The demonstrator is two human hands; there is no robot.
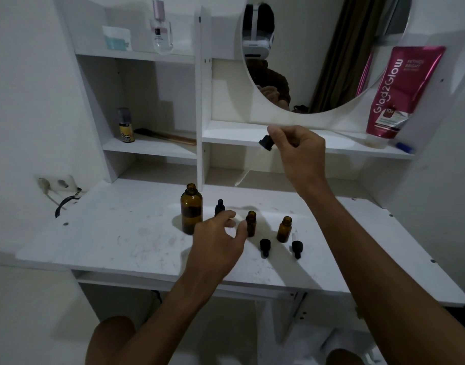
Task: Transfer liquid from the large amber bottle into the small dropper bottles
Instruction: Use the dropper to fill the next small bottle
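Left hand (220,241), fingers spread, beside small dropper bottle (250,223). Right hand (297,151), twelve o'clock, pinching dropper (266,142). Large amber bottle (191,208) uncapped, eleven o'clock on tabletop (107,233). Risk: knuckle nudge, toppled bottles.

We cannot see the foot of the large amber bottle (191,208) behind the left hand (217,239) | the dropper bottle (219,206) behind those fingers is mostly covered | the glass pipette (245,172) under the right hand (298,151) blurs out | both forearms leave our frame below.
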